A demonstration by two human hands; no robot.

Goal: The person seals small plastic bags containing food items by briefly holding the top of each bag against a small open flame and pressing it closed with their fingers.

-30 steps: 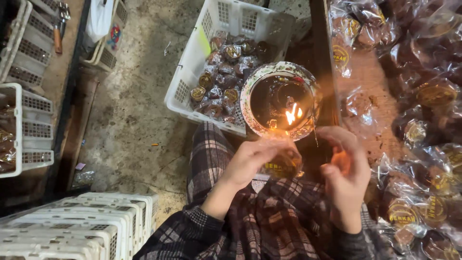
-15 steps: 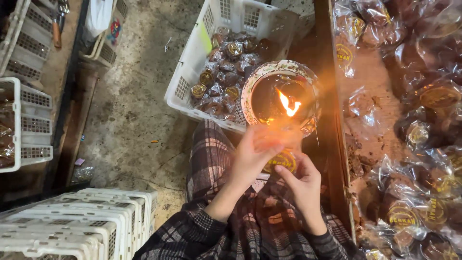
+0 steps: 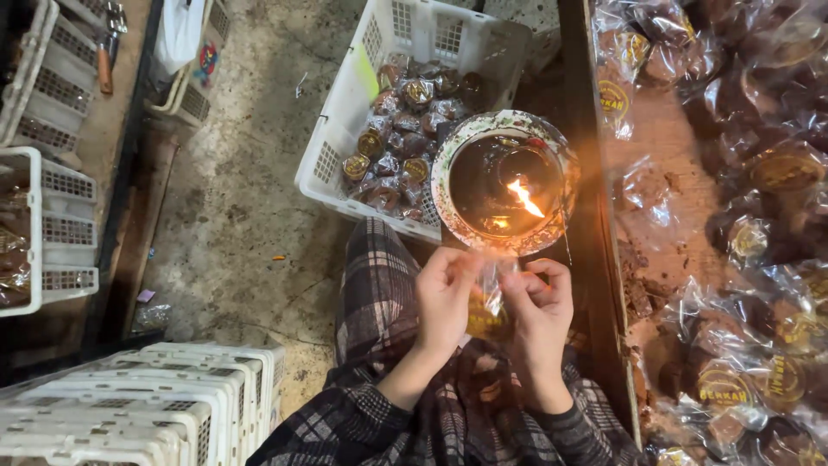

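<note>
Both my hands hold one clear plastic packet (image 3: 490,298) with a dark round cake inside, just below a glass bowl. My left hand (image 3: 444,298) pinches the packet's left edge, my right hand (image 3: 539,311) pinches the right edge. The bowl (image 3: 504,181) holds dark liquid with a small burning flame (image 3: 524,197) in its middle. The packet's top edge sits close to the bowl's near rim. My lap in plaid cloth lies under the hands.
A white plastic crate (image 3: 405,112) with wrapped cakes stands on the concrete floor beyond the bowl. Many wrapped cakes (image 3: 742,259) cover a wooden table at right. Stacked white crates (image 3: 147,406) sit at lower left, another crate (image 3: 43,224) at far left.
My right hand came in from the right and joined the left on the packet. Both hands dropped slightly toward my lap, away from the flame.
</note>
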